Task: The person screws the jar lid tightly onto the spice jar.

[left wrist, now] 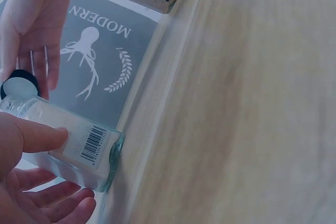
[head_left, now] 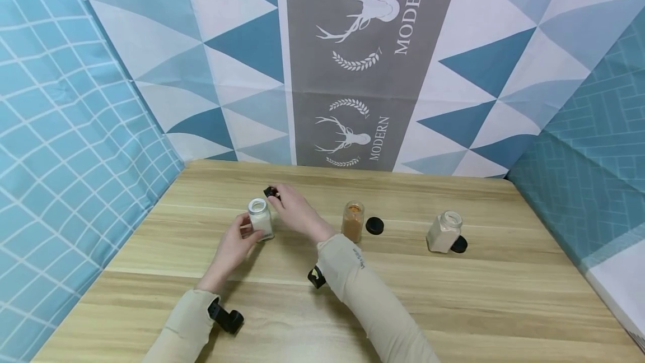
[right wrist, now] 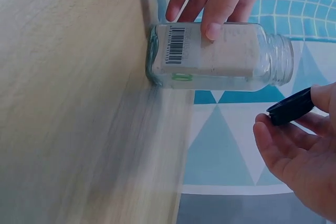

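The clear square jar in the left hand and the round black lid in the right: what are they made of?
The clear, square-sided jar looks like smooth, shiny glass: it's see-through, with a greenish tint at its base. The round black lid is probably smooth, low-gloss plastic, going by its even, dark rim, though painted metal could look similar.

We see a wood-grained table (head_left: 484, 307) bearing a white-filled jar (head_left: 261, 222) at the left and an orange-filled jar (head_left: 353, 223) near the middle, a black lid (head_left: 374, 226) just beside it. Farther right we find a cream-filled jar (head_left: 444, 233), a second lid (head_left: 459, 245) by its base.
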The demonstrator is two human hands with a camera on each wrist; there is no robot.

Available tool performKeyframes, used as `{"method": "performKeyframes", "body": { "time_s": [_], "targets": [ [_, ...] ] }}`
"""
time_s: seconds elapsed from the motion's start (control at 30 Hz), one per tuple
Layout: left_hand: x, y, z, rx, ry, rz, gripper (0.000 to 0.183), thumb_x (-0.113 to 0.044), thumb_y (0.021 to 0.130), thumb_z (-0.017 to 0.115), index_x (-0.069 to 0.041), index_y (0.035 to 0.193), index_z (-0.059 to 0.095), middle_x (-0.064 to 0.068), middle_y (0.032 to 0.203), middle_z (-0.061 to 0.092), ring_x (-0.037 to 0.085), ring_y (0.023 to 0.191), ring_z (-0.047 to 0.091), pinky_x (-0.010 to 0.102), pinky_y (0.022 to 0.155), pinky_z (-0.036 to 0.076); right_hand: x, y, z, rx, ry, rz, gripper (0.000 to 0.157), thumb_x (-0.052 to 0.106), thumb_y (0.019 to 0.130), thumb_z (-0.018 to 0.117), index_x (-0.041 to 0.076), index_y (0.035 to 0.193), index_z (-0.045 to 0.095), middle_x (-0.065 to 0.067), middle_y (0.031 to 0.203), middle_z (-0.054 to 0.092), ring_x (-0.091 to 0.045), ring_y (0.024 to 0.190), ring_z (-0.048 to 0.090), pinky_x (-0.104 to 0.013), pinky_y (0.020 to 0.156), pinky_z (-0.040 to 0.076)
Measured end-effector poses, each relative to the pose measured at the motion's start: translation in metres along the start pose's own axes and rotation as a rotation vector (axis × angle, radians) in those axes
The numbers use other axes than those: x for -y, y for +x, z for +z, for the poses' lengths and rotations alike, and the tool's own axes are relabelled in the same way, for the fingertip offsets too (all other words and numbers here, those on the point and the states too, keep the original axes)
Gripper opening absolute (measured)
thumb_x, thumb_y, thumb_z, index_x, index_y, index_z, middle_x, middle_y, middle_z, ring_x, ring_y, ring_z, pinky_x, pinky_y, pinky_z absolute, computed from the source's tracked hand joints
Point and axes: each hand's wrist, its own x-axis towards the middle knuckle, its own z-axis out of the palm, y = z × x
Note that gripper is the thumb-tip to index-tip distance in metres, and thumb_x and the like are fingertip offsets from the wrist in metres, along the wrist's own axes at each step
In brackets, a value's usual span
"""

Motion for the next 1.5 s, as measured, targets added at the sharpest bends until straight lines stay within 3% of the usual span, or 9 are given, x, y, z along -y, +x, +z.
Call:
{"method": "performKeyframes", "body": {
  "time_s": [0.47,0.77,1.1,1.5],
  "targets": [
    [-0.003,0.0,-0.001,0.024,0.004,-0.005,0.056,-0.02,0.089,0.057,0.003,0.134,0.032,0.027,0.131,0.043,0.04,0.116,0.048,0.047,0.094,0.043,0.011,0.001,0.002,-0.012,-0.041,-0.081,0.042,0.029,0.095,0.047,0.009,0.132,0.044,-0.007,0.132,0.048,-0.018,0.12,0.046,-0.028,0.101,0.038],
    [-0.001,0.003,0.0,0.02,-0.017,0.015,0.055,-0.018,0.089,0.058,0.004,0.133,0.033,0.028,0.128,0.045,0.04,0.115,0.049,0.046,0.093,0.044,0.014,0.002,0.003,-0.018,-0.047,-0.135,0.043,0.028,0.092,0.053,0.008,0.13,0.047,-0.007,0.123,0.051,-0.018,0.111,0.05,-0.027,0.094,0.044],
    [0.003,0.004,-0.006,0.044,-0.014,0.007,0.056,-0.023,0.09,0.057,0.001,0.134,0.032,0.027,0.129,0.044,0.039,0.117,0.048,0.046,0.094,0.043,0.019,0.005,0.002,0.025,-0.151,-0.191,0.04,0.027,0.091,0.054,0.01,0.128,0.049,-0.004,0.124,0.051,-0.013,0.113,0.048,-0.022,0.098,0.039],
    [0.003,0.001,-0.005,0.05,0.0,0.002,0.056,-0.027,0.09,0.057,0.001,0.133,0.034,0.027,0.13,0.043,0.039,0.117,0.047,0.047,0.093,0.044,0.015,0.006,0.008,0.052,-0.242,-0.222,0.035,0.026,0.092,0.054,0.011,0.124,0.053,-0.002,0.125,0.05,-0.015,0.117,0.045,-0.026,0.102,0.037]
  ]
}}
